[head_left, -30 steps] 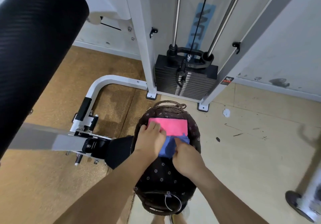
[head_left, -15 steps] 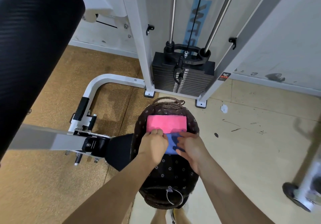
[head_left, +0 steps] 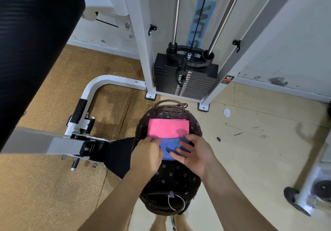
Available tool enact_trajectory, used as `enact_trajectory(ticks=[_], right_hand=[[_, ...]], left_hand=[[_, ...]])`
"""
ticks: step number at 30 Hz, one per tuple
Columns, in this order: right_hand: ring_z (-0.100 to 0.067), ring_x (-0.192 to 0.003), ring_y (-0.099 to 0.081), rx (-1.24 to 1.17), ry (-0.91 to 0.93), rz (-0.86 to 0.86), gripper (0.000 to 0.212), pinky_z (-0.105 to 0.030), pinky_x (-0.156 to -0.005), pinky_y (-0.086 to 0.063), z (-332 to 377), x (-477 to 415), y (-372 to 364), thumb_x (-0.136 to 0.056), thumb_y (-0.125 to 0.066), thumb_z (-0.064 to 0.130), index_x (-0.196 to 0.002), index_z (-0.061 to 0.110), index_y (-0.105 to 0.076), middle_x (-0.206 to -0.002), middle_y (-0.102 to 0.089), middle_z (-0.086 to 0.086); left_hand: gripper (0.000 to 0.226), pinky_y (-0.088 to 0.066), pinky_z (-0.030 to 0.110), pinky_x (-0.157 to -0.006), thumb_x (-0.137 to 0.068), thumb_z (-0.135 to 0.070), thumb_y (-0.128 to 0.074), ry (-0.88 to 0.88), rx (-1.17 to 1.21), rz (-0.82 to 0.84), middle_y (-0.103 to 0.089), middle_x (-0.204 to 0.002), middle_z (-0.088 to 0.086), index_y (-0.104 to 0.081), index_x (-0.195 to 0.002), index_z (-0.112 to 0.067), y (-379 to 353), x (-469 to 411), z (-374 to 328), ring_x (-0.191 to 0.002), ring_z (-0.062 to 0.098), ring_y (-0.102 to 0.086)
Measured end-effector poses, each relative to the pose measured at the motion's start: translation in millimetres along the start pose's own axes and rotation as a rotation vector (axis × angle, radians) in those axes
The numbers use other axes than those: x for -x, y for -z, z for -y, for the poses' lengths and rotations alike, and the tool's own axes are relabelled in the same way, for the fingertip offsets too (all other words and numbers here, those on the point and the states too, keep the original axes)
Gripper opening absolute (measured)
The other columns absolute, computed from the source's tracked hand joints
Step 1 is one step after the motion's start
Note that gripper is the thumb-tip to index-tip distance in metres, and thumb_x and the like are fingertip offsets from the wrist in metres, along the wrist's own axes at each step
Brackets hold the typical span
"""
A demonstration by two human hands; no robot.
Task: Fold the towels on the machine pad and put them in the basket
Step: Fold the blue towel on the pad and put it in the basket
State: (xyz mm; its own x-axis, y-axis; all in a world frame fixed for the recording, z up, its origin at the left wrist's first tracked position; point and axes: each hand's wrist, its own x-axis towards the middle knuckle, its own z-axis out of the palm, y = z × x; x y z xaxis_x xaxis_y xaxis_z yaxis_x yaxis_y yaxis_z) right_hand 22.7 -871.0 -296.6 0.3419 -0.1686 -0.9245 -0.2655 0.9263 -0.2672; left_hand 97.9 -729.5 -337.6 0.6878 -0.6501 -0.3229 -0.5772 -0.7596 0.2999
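Floor basket (head_left: 172, 177): blue towel (head_left: 170, 146) half-hidden under left hand (head_left: 146, 157) and right hand (head_left: 195, 153).

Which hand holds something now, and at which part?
The right hand lies open over the blue towel, gripping nothing. The left hand touches its left edge; whether it pinches there cannot be told.

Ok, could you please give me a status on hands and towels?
Right hand open over blue towel; left hand at its edge, grip unclear. Pink towel beside it, both in basket. Nothing blocking.
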Motion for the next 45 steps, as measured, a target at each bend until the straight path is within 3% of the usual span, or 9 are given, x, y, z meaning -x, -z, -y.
enact_trajectory(ticks=[9, 15, 18, 21, 27, 32, 36, 40, 45], right_hand=[[-0.036, -0.125, -0.045, -0.093, 0.010, -0.015, 0.048, -0.052, -0.104, -0.043, -9, -11, 0, -0.093, -0.055, 0.029, -0.134, 0.005, -0.045, -0.138, -0.044, -0.018], [-0.036, -0.116, -0.045, -0.072, -0.004, -0.009, 0.042, -0.052, -0.086, -0.053, 0, -1, 0, -0.094, -0.056, 0.031, -0.127, 0.008, -0.045, -0.132, -0.043, -0.015], [-0.034, -0.132, -0.038, -0.057, -0.018, -0.034, 0.046, -0.056, -0.095, -0.048, -4, 8, -1, -0.095, -0.055, 0.032, -0.133, 0.010, -0.044, -0.139, -0.040, -0.013], [-0.034, -0.130, -0.041, -0.005, -0.002, 0.002, 0.041, -0.055, -0.092, -0.049, 3, 28, -7, -0.096, -0.053, 0.033, -0.130, 0.011, -0.045, -0.135, -0.042, -0.013], [-0.031, -0.110, -0.060, 0.001, 0.161, 0.105, 0.038, -0.047, -0.090, -0.052, 40, 94, -1, -0.097, -0.051, 0.032, -0.128, 0.009, -0.050, -0.125, -0.057, -0.014], [-0.027, -0.103, -0.068, 0.074, 0.379, 0.225, 0.024, -0.036, -0.082, -0.053, 76, 172, -3, -0.095, -0.055, 0.023, -0.115, 0.014, -0.063, -0.117, -0.069, -0.013], [-0.022, -0.097, -0.069, 0.278, 0.603, 0.307, 0.023, -0.031, -0.081, -0.050, 99, 235, -2, -0.096, -0.051, 0.019, -0.114, 0.015, -0.066, -0.108, -0.073, -0.009], [-0.020, -0.086, -0.068, 0.434, 0.832, 0.332, 0.019, -0.030, -0.077, -0.048, 122, 288, 6, -0.092, -0.058, 0.010, -0.107, 0.013, -0.068, -0.101, -0.074, -0.010], [-0.015, -0.091, -0.065, 0.629, 1.168, 0.304, 0.018, -0.024, -0.072, -0.048, 154, 334, 26, -0.092, -0.061, 0.010, -0.105, 0.021, -0.067, -0.106, -0.070, -0.002]], left_hand=[[0.054, -0.049, 0.032, -0.083, -0.097, -0.042, -0.048, 0.172, -0.211, 0.191, -0.048, -0.129, 0.016, -0.041, -0.137, -0.006, -11, -17, -24, -0.112, 0.027, -0.055], [0.043, -0.049, 0.029, -0.082, -0.095, -0.026, -0.052, 0.018, -0.185, 0.078, -0.043, -0.134, 0.009, -0.046, -0.135, -0.013, 2, -11, -13, -0.119, 0.022, -0.046], [0.051, -0.046, 0.029, -0.094, -0.093, -0.019, -0.054, -0.049, -0.163, 0.181, -0.043, -0.138, 0.007, -0.041, -0.142, -0.017, 0, 1, -9, -0.127, 0.022, -0.041], [0.052, -0.042, 0.033, -0.103, -0.094, -0.018, -0.052, -0.006, -0.010, 0.266, -0.044, -0.143, 0.007, -0.040, -0.144, -0.015, 16, 5, -12, -0.130, 0.024, -0.042], [0.035, -0.045, 0.024, -0.093, -0.096, -0.014, -0.045, 0.094, 0.263, 0.054, -0.063, -0.126, -0.002, -0.063, -0.126, -0.019, 91, 22, -27, -0.110, 0.015, -0.060], [0.025, -0.039, 0.005, -0.065, -0.096, -0.015, -0.050, 0.006, 0.469, -0.183, -0.068, -0.091, -0.016, -0.070, -0.108, -0.023, 170, 45, -58, -0.081, 0.002, -0.061], [0.025, -0.048, 0.021, -0.061, -0.096, -0.011, -0.049, -0.116, 0.557, -0.294, -0.068, -0.071, -0.004, -0.067, -0.097, -0.029, 228, 70, -93, -0.066, 0.010, -0.060], [0.030, -0.043, 0.009, -0.063, -0.095, -0.013, -0.051, -0.172, 0.581, -0.395, -0.070, -0.080, -0.013, -0.068, -0.095, -0.038, 270, 90, -131, -0.075, 0.000, -0.061], [0.031, -0.037, 0.000, -0.076, -0.094, -0.009, -0.053, -0.317, 0.397, -0.520, -0.064, -0.098, -0.025, -0.071, -0.107, -0.030, 298, 111, -198, -0.094, -0.014, -0.054]])
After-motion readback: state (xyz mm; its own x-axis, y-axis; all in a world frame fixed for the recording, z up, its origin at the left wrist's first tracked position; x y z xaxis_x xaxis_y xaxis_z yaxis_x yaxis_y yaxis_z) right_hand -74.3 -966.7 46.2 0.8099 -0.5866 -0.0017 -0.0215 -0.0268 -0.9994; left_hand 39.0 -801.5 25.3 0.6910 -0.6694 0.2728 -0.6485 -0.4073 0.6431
